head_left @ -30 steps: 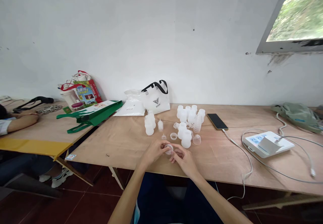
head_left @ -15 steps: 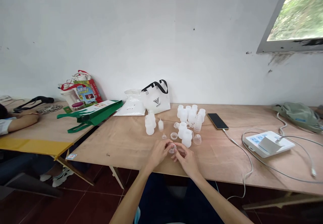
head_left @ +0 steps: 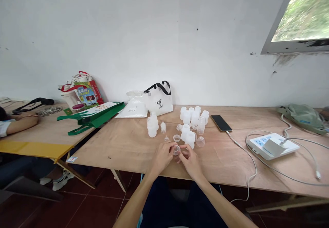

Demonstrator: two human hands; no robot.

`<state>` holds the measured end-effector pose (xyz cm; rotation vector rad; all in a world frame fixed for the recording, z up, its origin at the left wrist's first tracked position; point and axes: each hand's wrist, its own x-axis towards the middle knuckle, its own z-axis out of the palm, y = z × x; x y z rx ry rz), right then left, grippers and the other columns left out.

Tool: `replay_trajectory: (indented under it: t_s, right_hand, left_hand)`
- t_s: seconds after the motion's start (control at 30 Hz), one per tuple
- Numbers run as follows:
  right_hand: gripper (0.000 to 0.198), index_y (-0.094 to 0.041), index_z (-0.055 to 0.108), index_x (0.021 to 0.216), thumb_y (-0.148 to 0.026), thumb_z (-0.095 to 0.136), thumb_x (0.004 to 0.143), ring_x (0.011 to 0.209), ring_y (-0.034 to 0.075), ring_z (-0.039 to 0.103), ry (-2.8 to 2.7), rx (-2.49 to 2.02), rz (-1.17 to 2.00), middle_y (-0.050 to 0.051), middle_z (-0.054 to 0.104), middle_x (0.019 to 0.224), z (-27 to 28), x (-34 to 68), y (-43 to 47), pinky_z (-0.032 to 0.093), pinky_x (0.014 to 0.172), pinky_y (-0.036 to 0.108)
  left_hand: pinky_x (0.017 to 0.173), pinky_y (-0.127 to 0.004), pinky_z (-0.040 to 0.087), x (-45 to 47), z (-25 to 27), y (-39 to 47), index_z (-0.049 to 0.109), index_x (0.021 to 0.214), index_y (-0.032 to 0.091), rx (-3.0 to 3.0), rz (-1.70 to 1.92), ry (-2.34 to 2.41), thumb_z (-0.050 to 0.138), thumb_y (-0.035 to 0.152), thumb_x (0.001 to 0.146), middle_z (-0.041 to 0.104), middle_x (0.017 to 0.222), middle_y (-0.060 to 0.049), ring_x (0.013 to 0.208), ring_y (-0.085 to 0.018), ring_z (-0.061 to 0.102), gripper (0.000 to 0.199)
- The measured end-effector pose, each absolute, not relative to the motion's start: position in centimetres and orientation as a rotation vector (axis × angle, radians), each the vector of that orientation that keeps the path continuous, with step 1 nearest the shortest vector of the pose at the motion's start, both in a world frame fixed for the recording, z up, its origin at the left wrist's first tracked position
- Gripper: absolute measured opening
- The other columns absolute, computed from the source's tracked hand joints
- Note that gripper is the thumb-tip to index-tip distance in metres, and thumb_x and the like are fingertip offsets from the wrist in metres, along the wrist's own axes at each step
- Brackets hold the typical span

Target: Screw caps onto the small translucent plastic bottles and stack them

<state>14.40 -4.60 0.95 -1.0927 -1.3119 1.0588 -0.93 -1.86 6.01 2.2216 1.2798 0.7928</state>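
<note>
Left hand and right hand are pinching a small clear round piece between them, fingers clamping opposite sides, near the front edge of the table. A loose ring is lying just beyond; white bottles are standing nearby, rightward.

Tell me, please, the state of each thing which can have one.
Clear piece, held
Left hand, pinching the clear piece
Right hand, touching it
Phone, screen dark, plugged in
Green bag, lying down
White tote, standing
Clear ring, lying flat
Ribbed nozzle, standing upright
</note>
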Motion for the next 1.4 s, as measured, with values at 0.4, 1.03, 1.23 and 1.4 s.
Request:
replay_trajectory:
  t_s: [0.4, 1.03, 1.23, 1.4]
  right_hand:
    - [0.038, -0.025, 0.052, 0.094, -0.058, 0.068, 0.087, 0.066, 0.021, 0.071, -1.268, -1.044, 1.172, 0.001, 0.072, 0.075, 0.2, 14.6, -4.1, 0.058, 0.061, 0.034]
    - [0.046, -0.026, 0.044, 0.079, -0.066, 0.067, 0.083, 0.045, 0.017, 0.059, -1.217, -1.050, 1.152, -0.004, 0.062, 0.053, 0.5, 14.3, -4.1, 0.047, 0.045, 0.028]
    - [0.045, -0.024, 0.053, 0.083, -0.068, 0.066, 0.083, 0.048, 0.018, 0.061, -1.219, -1.039, 1.178, -0.001, 0.066, 0.056, 0.8, 14.4, -4.1, 0.047, 0.048, 0.028]
    - [0.048, -0.022, 0.062, 0.086, -0.070, 0.057, 0.089, 0.050, 0.017, 0.060, -1.305, -1.005, 1.168, 0.000, 0.068, 0.060, 1.3, 14.4, -4.6, 0.046, 0.049, 0.027]
  left_hand:
    - [0.067, -0.027, 0.042, -1.1, 5.9, -2.0, 0.071, 0.097, 0.020, 2.158, 0.776, 1.314, 0.049, 0.023, 0.094, 0.070, 0.081, -0.002, 0.072, -0.018, 0.060, 0.023]
    - [0.067, -0.027, 0.041, -0.4, 7.2, -3.2, 0.075, 0.107, 0.024, 2.176, 0.742, 1.323, 0.051, 0.025, 0.092, 0.072, 0.078, -0.001, 0.067, -0.018, 0.059, 0.029]
    - [0.073, -0.028, 0.046, -0.3, 6.5, -2.9, 0.073, 0.114, 0.024, 2.164, 0.827, 1.242, 0.048, 0.024, 0.094, 0.075, 0.099, -0.003, 0.078, -0.018, 0.063, 0.032]
    - [0.069, -0.027, 0.047, -0.6, 6.5, -2.4, 0.067, 0.122, 0.022, 2.052, 0.885, 1.287, 0.051, 0.033, 0.095, 0.074, 0.091, -0.003, 0.071, -0.017, 0.061, 0.034]
